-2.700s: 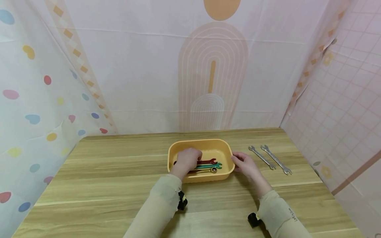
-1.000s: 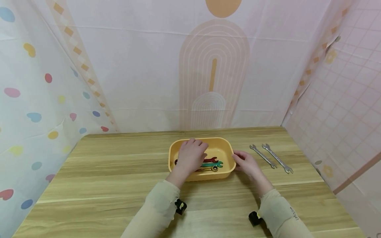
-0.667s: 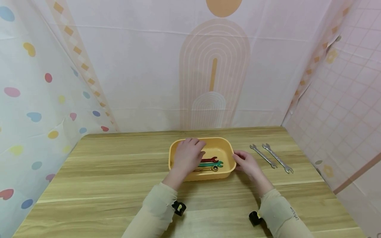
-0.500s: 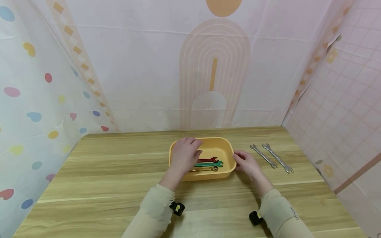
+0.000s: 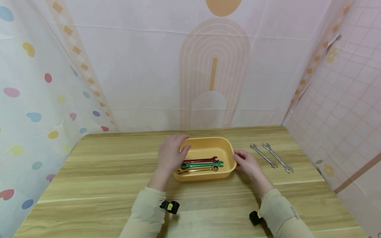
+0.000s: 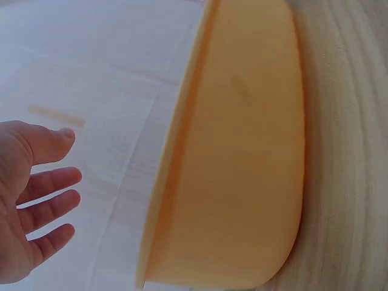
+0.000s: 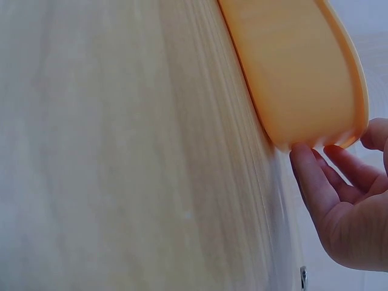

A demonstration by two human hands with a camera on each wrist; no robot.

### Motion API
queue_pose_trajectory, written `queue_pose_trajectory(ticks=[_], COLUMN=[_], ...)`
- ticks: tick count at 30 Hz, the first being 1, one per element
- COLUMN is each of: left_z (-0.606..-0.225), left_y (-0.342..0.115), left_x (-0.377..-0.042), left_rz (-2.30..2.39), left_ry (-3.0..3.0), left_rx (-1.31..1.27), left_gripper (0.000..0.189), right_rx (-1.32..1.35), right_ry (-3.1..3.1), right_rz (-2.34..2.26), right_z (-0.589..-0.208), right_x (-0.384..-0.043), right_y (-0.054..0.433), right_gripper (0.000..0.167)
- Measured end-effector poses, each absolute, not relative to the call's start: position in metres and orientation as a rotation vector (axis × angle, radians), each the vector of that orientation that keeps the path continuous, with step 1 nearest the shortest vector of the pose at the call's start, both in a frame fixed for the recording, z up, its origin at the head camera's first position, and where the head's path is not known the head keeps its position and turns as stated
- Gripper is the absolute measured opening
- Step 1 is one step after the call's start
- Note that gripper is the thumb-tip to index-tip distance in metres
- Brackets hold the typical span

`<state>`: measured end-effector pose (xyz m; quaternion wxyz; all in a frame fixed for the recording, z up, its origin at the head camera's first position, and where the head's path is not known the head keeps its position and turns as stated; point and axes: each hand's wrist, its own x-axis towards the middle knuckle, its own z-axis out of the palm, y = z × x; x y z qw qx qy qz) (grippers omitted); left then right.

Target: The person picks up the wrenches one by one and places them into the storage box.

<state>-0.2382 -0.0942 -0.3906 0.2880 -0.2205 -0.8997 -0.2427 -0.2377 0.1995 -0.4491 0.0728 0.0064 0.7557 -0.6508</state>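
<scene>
A yellow plastic bin sits on the table, with a red wrench, a green wrench and a gold wrench lying side by side in it. At the bin's left end is my left hand, thumb spread from loosely bent fingers, nothing held; the left wrist view shows the hand apart from the bin's wall. My right hand holds the bin's right end; in the right wrist view the thumb is at the rim and fingertips touch the outer wall.
Two silver open-end wrenches lie slanted on the wooden table, right of the bin. A patterned cloth hangs behind the table and along both sides. Black wrist cameras are strapped on both sleeves.
My left hand has come up out of the bin and moved left to its left end, uncovering the left ends of the wrenches. The right hand stays at the right end.
</scene>
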Motion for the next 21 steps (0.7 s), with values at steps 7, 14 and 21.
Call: queue_pose_trajectory(ticks=[7, 14, 21], left_z=[-0.391, -0.39, -0.39], left_y=[-0.108, -0.118, -0.127], left_x=[-0.237, -0.236, -0.237], left_rz=[-0.891, -1.198, -1.479], left_ry=[-2.412, -2.467, -2.457], left_rx=[-0.525, -0.37, -0.187], left_gripper=[0.034, 0.038, 0.042], right_rx=[0.037, 0.034, 0.041], right_ry=[2.289, 2.29, 2.298], right_rz=[-1.941, -1.94, -1.937], right_z=[-0.449, -0.449, -0.451], right_x=[-0.237, -0.237, -0.239], right_y=[0.2, 0.2, 0.202], right_gripper=[0.042, 0.042, 0.041])
